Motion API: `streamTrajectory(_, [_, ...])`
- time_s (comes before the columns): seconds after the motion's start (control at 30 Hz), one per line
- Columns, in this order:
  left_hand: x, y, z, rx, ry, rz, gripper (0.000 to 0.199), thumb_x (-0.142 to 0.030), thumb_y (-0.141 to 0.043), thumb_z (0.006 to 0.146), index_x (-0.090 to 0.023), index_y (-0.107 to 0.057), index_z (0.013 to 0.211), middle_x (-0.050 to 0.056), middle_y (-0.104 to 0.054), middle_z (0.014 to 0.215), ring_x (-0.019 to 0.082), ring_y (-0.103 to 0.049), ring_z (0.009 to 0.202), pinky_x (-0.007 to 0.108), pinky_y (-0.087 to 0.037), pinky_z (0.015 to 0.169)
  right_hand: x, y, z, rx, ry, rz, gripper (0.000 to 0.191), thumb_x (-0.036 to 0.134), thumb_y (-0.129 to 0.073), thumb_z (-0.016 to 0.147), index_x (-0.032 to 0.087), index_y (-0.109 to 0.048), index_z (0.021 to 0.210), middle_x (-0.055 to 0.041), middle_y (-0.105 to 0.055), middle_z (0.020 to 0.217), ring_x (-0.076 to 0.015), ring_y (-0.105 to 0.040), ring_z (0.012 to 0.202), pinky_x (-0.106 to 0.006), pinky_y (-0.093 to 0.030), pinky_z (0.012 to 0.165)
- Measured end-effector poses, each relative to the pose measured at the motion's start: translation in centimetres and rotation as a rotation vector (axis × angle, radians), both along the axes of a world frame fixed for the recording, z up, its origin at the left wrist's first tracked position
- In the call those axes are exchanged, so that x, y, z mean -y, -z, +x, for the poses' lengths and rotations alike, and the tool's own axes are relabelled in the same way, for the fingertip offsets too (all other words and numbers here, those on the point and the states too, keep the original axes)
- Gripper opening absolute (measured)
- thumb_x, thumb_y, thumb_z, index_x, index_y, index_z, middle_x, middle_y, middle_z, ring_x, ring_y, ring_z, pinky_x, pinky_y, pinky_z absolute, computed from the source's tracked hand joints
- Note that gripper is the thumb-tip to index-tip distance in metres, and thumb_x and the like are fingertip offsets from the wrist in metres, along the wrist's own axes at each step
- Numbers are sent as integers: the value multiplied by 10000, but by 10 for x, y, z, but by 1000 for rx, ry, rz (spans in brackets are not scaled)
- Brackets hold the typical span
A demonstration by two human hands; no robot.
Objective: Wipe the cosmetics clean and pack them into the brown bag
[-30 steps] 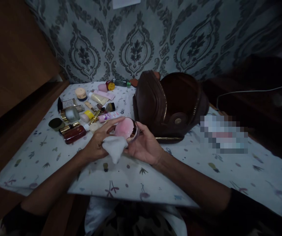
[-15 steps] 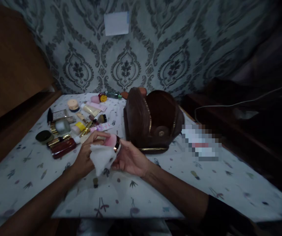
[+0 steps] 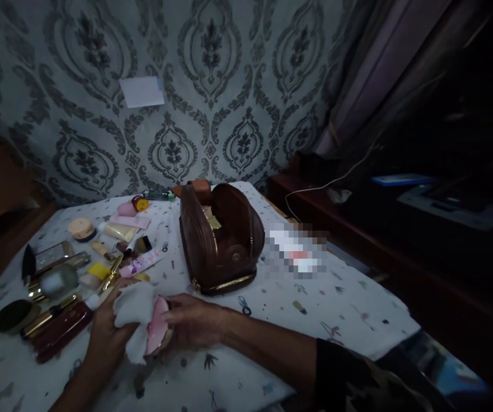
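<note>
I'm steadying a pink-topped jar (image 3: pixel 157 327) in my half-curled right hand (image 3: pixel 198 321), my nearly closed left hand (image 3: pixel 107 331) beside it gripping white cloth (image 3: pixel 133 309), ideally lightly.

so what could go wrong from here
The pink jar is tilted in the right hand, so it might slip, or leak if its lid is loose; I can't tell how tight that is. The left hand, with the white cloth, is close beside the red bottle and could knock it.
</note>
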State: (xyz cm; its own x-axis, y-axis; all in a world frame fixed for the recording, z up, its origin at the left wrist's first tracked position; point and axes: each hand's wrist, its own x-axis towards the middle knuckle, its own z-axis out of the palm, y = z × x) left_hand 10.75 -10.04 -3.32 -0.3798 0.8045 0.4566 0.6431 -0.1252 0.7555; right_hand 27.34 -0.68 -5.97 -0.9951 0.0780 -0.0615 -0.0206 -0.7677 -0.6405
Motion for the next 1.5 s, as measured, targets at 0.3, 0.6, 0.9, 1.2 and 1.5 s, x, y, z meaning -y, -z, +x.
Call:
streamTrajectory(0.3, [-4, 5, -15, 47, -78, -42, 363, -452, -638, 735, -187, -655, 982, 59, -732, 926, 245, -683, 812, 318, -556, 687, -3, -8, 4, 61, 188, 223, 553, 401, -902, 478, 139, -665, 904, 18, -629, 732, -144, -598, 713, -299, -457, 740])
streamTrajectory(0.6, [-3, 2, -21, -70, -54, -21, 339, -445, -616, 748, -184, -655, 962, 78, -747, 940, 269, -708, 844, 349, -573, 726, -16, -94, 51, 103, 459, 648, 428, 410, -783, 699, 143, -658, 1009, -11, -626, 899, -148, -595, 835, -263, -484, 756])
streamTrajectory(0.9, [-6, 16, -24, -239, 19, -5, 357, -483, -591, 777, -191, -679, 963, 75, -778, 898, 276, -739, 782, 328, -589, 646, -108, -188, 75, 487, 770, 1745, 193, 289, -579, 867, 111, -647, 898, -11, -585, 778, -147, -524, 731, -264, -399, 692])
streamTrajectory(1.2, [-9, 35, -33, -314, 21, -19, 448, -527, -561, 790, -189, -704, 1047, 78, -777, 1027, 279, -735, 940, 325, -605, 743, -161, -191, 33, 1071, 362, 2376, 353, 267, -473, 939, 99, -584, 1229, -200, -683, 1142, -294, -655, 1029, -318, -472, 762])
streamTrajectory(1.5, [-11, 26, -30, -406, 178, 48, 323, -459, -545, 871, -199, -698, 986, 45, -787, 944, 237, -756, 791, 275, -607, 621, -184, -172, 11, 1079, 58, 2389, 271, 157, -655, 809, 115, -704, 1072, -149, -730, 1047, -292, -689, 1020, -293, -520, 772])
